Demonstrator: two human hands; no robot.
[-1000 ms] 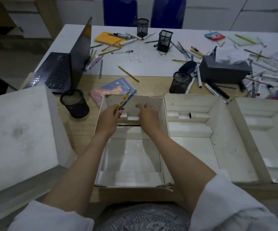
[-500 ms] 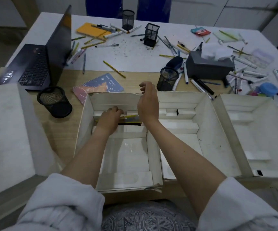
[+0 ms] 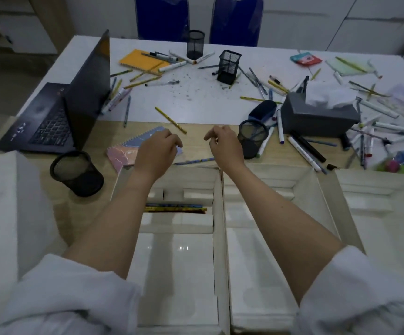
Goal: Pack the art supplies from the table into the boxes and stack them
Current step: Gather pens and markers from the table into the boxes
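Observation:
Three open white boxes stand side by side at the table's near edge: the left box (image 3: 216,213), the middle box (image 3: 317,189) and the right box (image 3: 365,189). Several pencils (image 3: 176,207) lie in a slot of the left box. My left hand (image 3: 158,151) hovers past that box's far wall, over a spiral notebook (image 3: 126,153), fingers loosely curled and holding nothing. My right hand (image 3: 224,146) hangs beside it, also holding nothing. A yellow pencil (image 3: 170,120) lies just beyond both hands, and a blue pencil (image 3: 195,161) lies by the box's far wall.
An open laptop (image 3: 58,112) stands at the left. Mesh pen cups (image 3: 77,174) (image 3: 253,137) (image 3: 228,66) (image 3: 195,44) dot the table. A grey tissue box (image 3: 317,117) sits right, with many pens and markers (image 3: 305,151) scattered around. A white box lid (image 3: 5,213) lies at the near left.
My left hand put the pencils into the left box's slot and let go. Both hands then rose out of the box and moved forward over the table.

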